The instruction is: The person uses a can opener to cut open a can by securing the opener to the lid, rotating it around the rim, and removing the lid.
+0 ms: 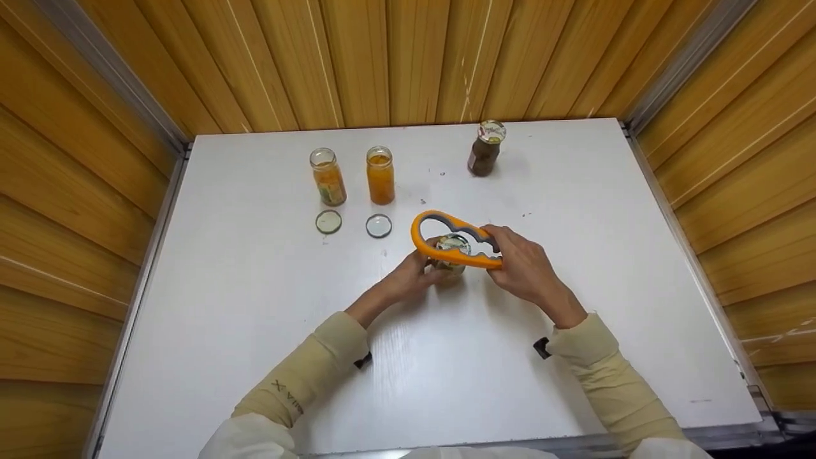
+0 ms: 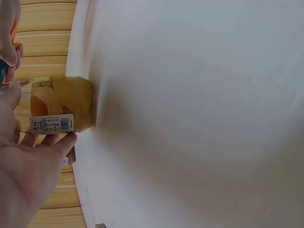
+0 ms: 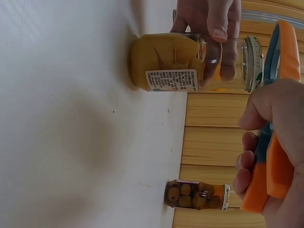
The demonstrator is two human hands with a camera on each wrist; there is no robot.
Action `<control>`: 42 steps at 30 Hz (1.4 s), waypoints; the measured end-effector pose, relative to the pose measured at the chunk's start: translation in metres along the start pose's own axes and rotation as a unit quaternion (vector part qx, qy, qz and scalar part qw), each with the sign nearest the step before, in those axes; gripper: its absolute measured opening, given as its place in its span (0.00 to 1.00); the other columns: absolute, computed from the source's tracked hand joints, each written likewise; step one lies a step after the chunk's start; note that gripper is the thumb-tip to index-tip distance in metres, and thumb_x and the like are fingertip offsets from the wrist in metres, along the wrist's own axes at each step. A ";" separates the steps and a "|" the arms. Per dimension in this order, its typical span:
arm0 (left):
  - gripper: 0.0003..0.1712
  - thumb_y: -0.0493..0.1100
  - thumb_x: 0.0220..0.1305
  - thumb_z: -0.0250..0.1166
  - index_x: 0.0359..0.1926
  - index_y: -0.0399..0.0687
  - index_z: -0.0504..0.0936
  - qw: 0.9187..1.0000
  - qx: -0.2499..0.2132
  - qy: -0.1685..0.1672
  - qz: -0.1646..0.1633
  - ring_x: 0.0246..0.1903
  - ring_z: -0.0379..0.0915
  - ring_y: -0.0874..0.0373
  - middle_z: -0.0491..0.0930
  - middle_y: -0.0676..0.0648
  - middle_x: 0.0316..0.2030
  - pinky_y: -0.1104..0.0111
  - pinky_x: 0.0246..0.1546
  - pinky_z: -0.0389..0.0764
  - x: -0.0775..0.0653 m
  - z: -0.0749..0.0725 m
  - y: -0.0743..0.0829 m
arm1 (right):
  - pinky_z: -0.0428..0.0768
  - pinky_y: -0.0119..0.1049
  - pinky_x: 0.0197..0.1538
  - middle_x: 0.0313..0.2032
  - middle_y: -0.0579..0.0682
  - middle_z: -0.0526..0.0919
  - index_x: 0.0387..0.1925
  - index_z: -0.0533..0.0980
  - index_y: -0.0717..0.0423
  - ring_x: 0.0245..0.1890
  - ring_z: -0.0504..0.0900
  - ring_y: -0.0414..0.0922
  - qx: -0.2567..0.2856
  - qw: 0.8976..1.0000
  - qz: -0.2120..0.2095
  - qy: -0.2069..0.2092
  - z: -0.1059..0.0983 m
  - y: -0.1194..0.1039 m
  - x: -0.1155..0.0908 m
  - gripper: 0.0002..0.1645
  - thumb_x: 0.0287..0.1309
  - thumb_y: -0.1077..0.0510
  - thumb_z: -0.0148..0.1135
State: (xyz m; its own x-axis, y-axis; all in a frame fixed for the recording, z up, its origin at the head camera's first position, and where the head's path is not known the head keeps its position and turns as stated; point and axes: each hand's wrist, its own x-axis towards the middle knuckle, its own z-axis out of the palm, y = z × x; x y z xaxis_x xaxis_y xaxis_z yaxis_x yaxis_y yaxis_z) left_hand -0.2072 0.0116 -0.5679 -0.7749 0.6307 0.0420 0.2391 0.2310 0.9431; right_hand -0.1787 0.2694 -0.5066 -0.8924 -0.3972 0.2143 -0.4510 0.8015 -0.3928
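Note:
My left hand [image 1: 413, 278] holds a glass jar [image 3: 164, 54] of yellow fruit pieces around its side, the jar upright on the white table. A patterned lid [image 3: 255, 63] is on it, and its label shows in both wrist views. With curled fingers my right hand [image 1: 524, 262] grips the handles of an orange and grey jar opener [image 1: 419, 234]. The opener's loop is close over the lid and overlaps it in the head view. In the right wrist view the opener lies right at the lid's top.
Two lidless jars of orange contents, a left one [image 1: 329, 183] and a right one [image 1: 381, 185], stand at the back left. Their lids, one greenish [image 1: 328, 221] and one pale [image 1: 378, 225], lie before them. A lidded dark jar [image 1: 484, 156] stands at the back. Wood-look walls [image 1: 414, 64] enclose the table.

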 end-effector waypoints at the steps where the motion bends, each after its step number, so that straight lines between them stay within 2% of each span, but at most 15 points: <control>1: 0.33 0.44 0.75 0.64 0.76 0.50 0.62 1.000 -0.002 0.003 0.000 0.67 0.66 0.57 0.70 0.48 0.69 0.61 0.71 0.66 0.000 0.001 0.000 | 0.83 0.52 0.48 0.59 0.58 0.80 0.67 0.69 0.60 0.51 0.82 0.54 0.001 1.000 0.001 -0.002 0.001 0.000 0.001 0.40 0.52 0.65 0.73; 5: 0.34 0.49 0.74 0.65 0.75 0.53 0.64 1.000 -0.005 0.016 -0.002 0.62 0.69 0.58 0.72 0.51 0.66 0.60 0.69 0.68 -0.001 0.004 0.000 | 0.83 0.53 0.52 0.59 0.58 0.80 0.67 0.68 0.60 0.52 0.81 0.54 0.005 1.000 0.002 -0.009 0.003 -0.001 0.002 0.41 0.52 0.65 0.74; 10: 0.34 0.54 0.72 0.67 0.73 0.55 0.67 0.999 -0.005 0.037 -0.007 0.62 0.69 0.60 0.73 0.52 0.66 0.59 0.69 0.67 -0.003 0.009 0.002 | 0.84 0.50 0.48 0.57 0.57 0.80 0.67 0.68 0.59 0.47 0.82 0.52 0.003 1.000 0.000 -0.022 0.005 -0.004 0.004 0.41 0.52 0.65 0.74; 15: 0.31 0.53 0.72 0.67 0.70 0.51 0.70 0.999 0.003 0.047 -0.005 0.60 0.70 0.58 0.72 0.50 0.65 0.60 0.69 0.68 -0.003 0.012 0.004 | 0.84 0.50 0.47 0.54 0.57 0.81 0.67 0.68 0.58 0.45 0.82 0.52 -0.007 1.000 -0.003 -0.027 0.004 -0.006 0.003 0.41 0.52 0.64 0.74; 19: 0.29 0.49 0.71 0.68 0.68 0.49 0.71 0.999 -0.004 0.053 -0.011 0.57 0.70 0.57 0.73 0.48 0.63 0.59 0.65 0.70 -0.002 0.014 0.003 | 0.83 0.49 0.41 0.48 0.57 0.81 0.67 0.68 0.59 0.40 0.81 0.52 -0.031 0.999 -0.021 -0.023 0.003 -0.006 0.001 0.41 0.50 0.66 0.72; 25: 0.29 0.48 0.69 0.70 0.67 0.53 0.72 0.999 -0.001 0.051 -0.015 0.60 0.69 0.59 0.74 0.51 0.63 0.58 0.68 0.68 -0.001 0.016 0.001 | 0.83 0.45 0.37 0.43 0.59 0.78 0.71 0.66 0.62 0.33 0.77 0.52 -0.081 0.994 -0.062 -0.026 0.002 -0.008 -0.003 0.44 0.52 0.72 0.71; 30: 0.28 0.45 0.70 0.70 0.67 0.55 0.72 0.999 0.007 0.045 -0.010 0.61 0.69 0.59 0.74 0.52 0.63 0.58 0.70 0.67 -0.001 0.017 0.000 | 0.84 0.45 0.38 0.47 0.62 0.79 0.74 0.64 0.64 0.35 0.78 0.54 -0.130 0.988 -0.082 -0.030 -0.001 -0.013 -0.004 0.46 0.56 0.72 0.72; 34: 0.30 0.43 0.71 0.69 0.69 0.54 0.70 0.999 0.008 0.038 -0.011 0.64 0.68 0.59 0.71 0.50 0.66 0.59 0.71 0.65 -0.003 0.016 0.002 | 0.83 0.48 0.44 0.55 0.63 0.80 0.76 0.62 0.64 0.47 0.81 0.57 -0.160 0.983 -0.078 -0.052 -0.005 -0.017 -0.004 0.47 0.57 0.69 0.73; 38: 0.29 0.42 0.71 0.68 0.69 0.50 0.69 0.999 0.014 0.037 -0.009 0.63 0.68 0.58 0.72 0.48 0.65 0.61 0.70 0.67 -0.003 0.015 0.003 | 0.82 0.50 0.50 0.58 0.60 0.80 0.71 0.63 0.63 0.51 0.82 0.56 -0.160 0.982 -0.069 -0.066 -0.007 -0.021 -0.004 0.39 0.62 0.68 0.69; 42: 0.28 0.42 0.71 0.68 0.68 0.49 0.70 0.999 0.014 0.041 -0.010 0.61 0.69 0.59 0.74 0.49 0.63 0.62 0.69 0.67 -0.002 0.016 0.004 | 0.82 0.48 0.47 0.54 0.59 0.81 0.63 0.65 0.63 0.46 0.82 0.55 -0.179 0.980 -0.079 -0.042 -0.004 -0.024 -0.004 0.30 0.62 0.68 0.68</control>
State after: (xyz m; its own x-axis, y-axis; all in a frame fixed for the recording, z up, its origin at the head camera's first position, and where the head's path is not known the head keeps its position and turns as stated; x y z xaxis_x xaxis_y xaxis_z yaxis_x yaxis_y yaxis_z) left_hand -0.1954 0.0230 -0.5691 -0.8246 0.5634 0.0505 0.2379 0.2643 0.9346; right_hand -0.1642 0.2536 -0.4942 -0.8162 -0.5530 0.1673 -0.5634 0.8260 -0.0188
